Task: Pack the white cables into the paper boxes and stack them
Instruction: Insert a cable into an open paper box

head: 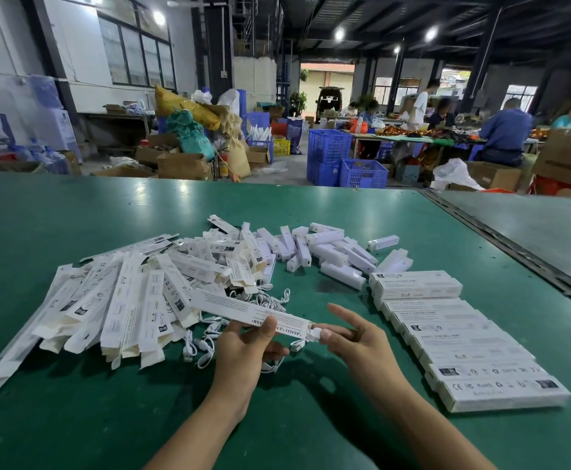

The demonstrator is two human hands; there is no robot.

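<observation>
My left hand (247, 347) grips a long white paper box (243, 312) near its right end, holding it just above the green table (73, 418). My right hand (352, 337) pinches a small white piece (315, 334) at the box's open end, index finger stretched out. Under and behind my hands lie several loose white cables (206, 347). A row of closed boxes (464, 340), some stacked, lies to the right.
A big heap of flat, unfolded boxes (118, 300) covers the table's left middle. A pile of white lamp units (328, 249) lies behind. A dark seam (515, 245) runs along the table's right side. Beyond the far edge are crates, cartons and seated people.
</observation>
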